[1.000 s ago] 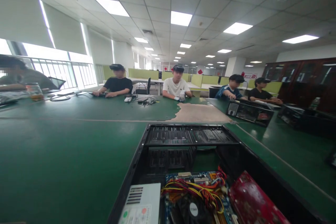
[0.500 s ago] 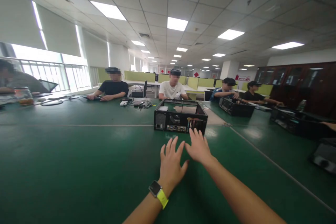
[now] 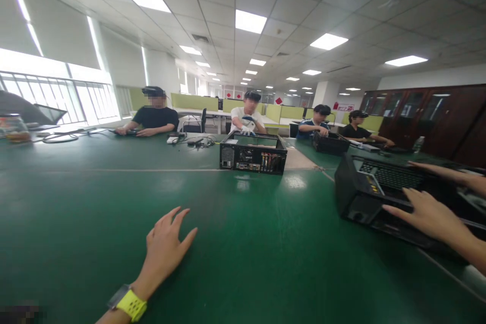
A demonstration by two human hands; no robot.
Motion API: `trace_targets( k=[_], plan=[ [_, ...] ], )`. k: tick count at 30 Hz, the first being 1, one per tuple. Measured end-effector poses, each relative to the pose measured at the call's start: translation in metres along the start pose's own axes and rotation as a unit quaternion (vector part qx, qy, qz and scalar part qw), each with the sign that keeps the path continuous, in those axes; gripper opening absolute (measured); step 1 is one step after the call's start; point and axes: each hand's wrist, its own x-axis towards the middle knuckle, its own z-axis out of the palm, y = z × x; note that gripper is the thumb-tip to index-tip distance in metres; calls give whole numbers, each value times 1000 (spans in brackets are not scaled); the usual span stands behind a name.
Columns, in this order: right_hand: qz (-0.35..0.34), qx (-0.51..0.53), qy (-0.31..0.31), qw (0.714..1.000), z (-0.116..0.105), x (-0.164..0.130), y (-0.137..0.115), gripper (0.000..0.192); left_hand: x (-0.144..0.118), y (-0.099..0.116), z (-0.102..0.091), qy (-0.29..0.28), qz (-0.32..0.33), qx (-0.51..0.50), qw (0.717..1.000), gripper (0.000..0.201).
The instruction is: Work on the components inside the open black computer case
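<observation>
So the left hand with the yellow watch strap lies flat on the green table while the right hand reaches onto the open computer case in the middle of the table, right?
Not quite. The head view shows the right hand on the black computer case at the right, not the open computer case in the middle, which nobody touches. The left hand, with the yellow watch strap, does lie flat on the green table.

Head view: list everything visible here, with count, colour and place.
table: one, green, fills the foreground
open computer case: one, black, table middle
second computer case: one, black, right side
third computer case: one, black, far right, before a seated person
cables: a few, dark, behind the middle case
jar: one, clear, far left
seated people: four, dark and white shirts, far edge
cabinets: dark wood, right wall
watch: one, yellow strap, left wrist
left hand: flat on the table, empty
right hand: on the second case, fingers spread
another hand: far right, whose I cannot tell
</observation>
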Motion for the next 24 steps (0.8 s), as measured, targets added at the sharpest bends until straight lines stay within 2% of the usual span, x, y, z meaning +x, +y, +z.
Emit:
trace_targets(
  k=[1, 3, 5, 7, 9, 11, 13, 15, 17, 19, 20, 22, 24],
  plan=[
    [-15, 5, -5, 1000, 7, 2, 3, 90, -3, -6, -3, 5, 2, -6, 1000, 53],
    [-45, 25, -21, 998, 18, -1, -13, 79, -9, -13, -9, 13, 6, -16, 1000, 51],
    [-56, 20, -24, 998, 20, -11, -52, 71, -15, -15, -16, 18, 13, -28, 999, 48],
    [-54, -2, 20, 998, 12, -29, -103, 71, -20, -9, -26, 18, 29, -44, 998, 44],
    [-76, 15, 81, 994, -5, -54, -155, 69, -18, 4, -39, 20, 57, -71, 996, 41],
    [-134, 46, 113, 983, -25, -82, -203, 66, -9, 26, -57, 30, 94, -103, 990, 38],
    [-185, 71, 116, 973, -46, -111, -247, 63, 10, 54, -80, 38, 139, -138, 980, 35],
    [-223, 103, 102, 964, -67, -135, -282, 56, 34, 86, -103, 21, 188, -172, 967, 30],
    [-250, 144, 40, 957, -90, -149, -306, 46, 58, 118, -121, -34, 235, -181, 954, 27],
    [-261, 191, -90, 942, -114, -145, -317, 35, 80, 149, -126, -150, 277, -120, 942, 30],
    [-264, 217, -172, 924, -127, -136, -318, 31, 88, 164, -124, -214, 291, -76, 929, 31],
    [-295, 269, -324, 858, -145, -105, -319, 29, 98, 189, -109, -324, 306, -11, 895, 25],
    [-354, 300, -412, 784, -149, -64, -322, 34, 100, 210, -86, -416, 316, 20, 852, 14]
  ],
)
